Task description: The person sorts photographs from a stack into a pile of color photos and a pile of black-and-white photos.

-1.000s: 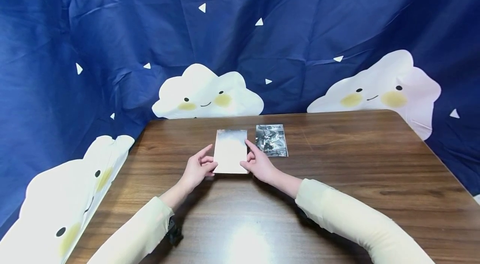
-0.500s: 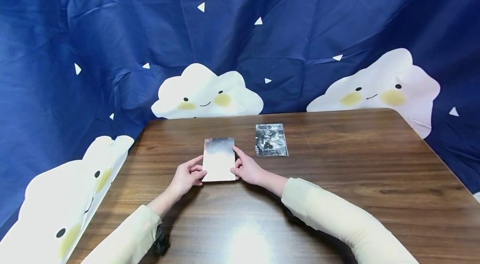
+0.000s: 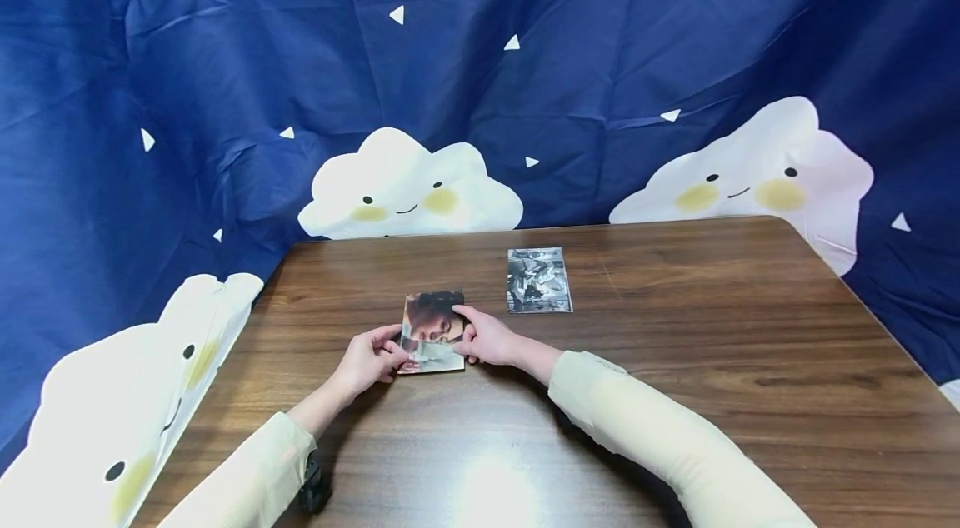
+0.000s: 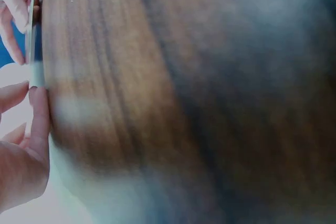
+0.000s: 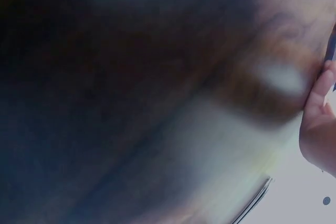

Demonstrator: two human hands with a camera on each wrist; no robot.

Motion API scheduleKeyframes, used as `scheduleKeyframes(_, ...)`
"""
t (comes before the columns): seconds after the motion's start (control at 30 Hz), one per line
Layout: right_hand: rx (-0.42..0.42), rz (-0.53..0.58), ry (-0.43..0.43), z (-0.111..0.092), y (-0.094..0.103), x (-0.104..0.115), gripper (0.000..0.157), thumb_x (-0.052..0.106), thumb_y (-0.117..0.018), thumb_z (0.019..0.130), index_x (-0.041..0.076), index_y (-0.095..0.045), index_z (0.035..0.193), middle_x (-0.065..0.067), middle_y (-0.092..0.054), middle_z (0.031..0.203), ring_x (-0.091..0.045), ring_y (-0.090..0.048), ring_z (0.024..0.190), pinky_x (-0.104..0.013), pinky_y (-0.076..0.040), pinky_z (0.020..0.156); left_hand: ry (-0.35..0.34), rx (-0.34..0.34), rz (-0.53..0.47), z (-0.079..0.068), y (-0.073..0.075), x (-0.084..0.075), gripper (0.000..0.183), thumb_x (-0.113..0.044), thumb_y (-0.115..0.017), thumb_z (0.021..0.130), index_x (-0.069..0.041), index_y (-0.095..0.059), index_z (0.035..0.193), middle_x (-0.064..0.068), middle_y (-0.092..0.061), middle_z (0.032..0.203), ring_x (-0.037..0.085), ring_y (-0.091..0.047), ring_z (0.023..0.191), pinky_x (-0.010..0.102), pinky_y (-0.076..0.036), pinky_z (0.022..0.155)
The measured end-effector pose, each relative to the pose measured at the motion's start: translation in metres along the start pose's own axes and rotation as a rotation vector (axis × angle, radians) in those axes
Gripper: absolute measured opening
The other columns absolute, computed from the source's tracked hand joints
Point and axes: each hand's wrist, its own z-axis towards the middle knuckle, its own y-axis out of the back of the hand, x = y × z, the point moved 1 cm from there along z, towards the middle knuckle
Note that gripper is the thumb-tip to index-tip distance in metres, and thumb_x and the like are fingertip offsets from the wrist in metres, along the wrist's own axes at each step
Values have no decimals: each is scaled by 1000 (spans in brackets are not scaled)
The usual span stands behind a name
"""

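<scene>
In the head view a colour photo card with a reclining portrait is held low over the table, left of its middle. My left hand pinches its lower left side between thumb and fingers. On the opposite side my right hand grips the card, index finger laid along the upper right edge. The left wrist view shows the card edge-on as a thin slab between both hands. Farther back and to the right lies a black-and-white picture card, flat on the table, touched by neither hand.
The brown wood-grain table has a bright light reflection near its front. Behind it and along its left hangs a blue curtain printed with clouds. A small black device sits under the left sleeve.
Both hands have carried the card leftward and nearer to me. Its face, washed white by glare before, now shows the portrait. The black-and-white card stays put.
</scene>
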Motion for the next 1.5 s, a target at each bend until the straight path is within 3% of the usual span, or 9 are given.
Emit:
scheduleKeyframes(0.2, 5, 54, 7, 0, 1, -3, 71, 1, -69, 88, -8, -30, 146, -1, -61, 66, -11, -57, 52, -23, -48, 49, 20, -6, 48, -1, 0, -3, 52, 8, -67, 83, 11, -50, 132, 3, -64, 75, 12, -58, 61, 30, -53, 48)
scheduleKeyframes(0.57, -19, 5, 32, 1, 2, -2, 67, -1, -68, 87, -10, -33, 143, -2, -61, 65, -11, -59, 51, -22, -49, 50, 5, -54, 180, 0, -1, -12, 44, 3, -71, 82, 11, -57, 123, 1, -62, 70, 12, -54, 50, 32, -52, 45)
scheduleKeyframes(0.8, -30, 15, 4, 2, 3, -2, 67, -1, -69, 87, -8, -35, 144, 0, -58, 65, -8, -56, 51, -21, -48, 50, 13, -82, 201, 3, 0, -12, 41, 0, -73, 82, 8, -60, 121, 1, -59, 68, 13, -54, 50, 31, -52, 44)
scheduleKeyframes(1.0, -44, 90, 46, -5, 8, -7, 60, -4, -66, 88, -7, -39, 142, -6, -58, 64, -12, -55, 49, -24, -49, 49, 6, -81, 180, 3, -1, -11, 43, -1, -73, 82, 6, -60, 122, 1, -61, 70, 14, -55, 51, 32, -52, 44)
scheduleKeyframes(1.13, -41, 126, 73, -15, 18, -7, 58, -3, -65, 89, -8, -39, 141, -13, -59, 65, -19, -57, 50, -27, -49, 48, -18, -72, 119, 4, -5, -15, 45, 0, -74, 82, 6, -59, 124, 2, -63, 72, 15, -57, 54, 33, -53, 46)
scheduleKeyframes(1.27, -67, 126, 72, -25, 37, -9, 56, -1, -65, 90, -8, -41, 140, -18, -61, 69, -26, -59, 53, -30, -49, 49, -90, -70, 92, 10, -14, -29, 43, 1, -74, 81, 7, -60, 122, 5, -63, 75, 13, -58, 60, 35, -54, 46)
scheduleKeyframes(1.5, -164, 124, 85, -42, 79, -31, 52, 0, -65, 90, -11, -43, 136, -24, -61, 71, -29, -58, 54, -29, -49, 49, -194, -63, 47, 28, -41, -56, 39, 2, -73, 83, 7, -62, 120, 3, -62, 76, 17, -55, 58, 30, -50, 45)
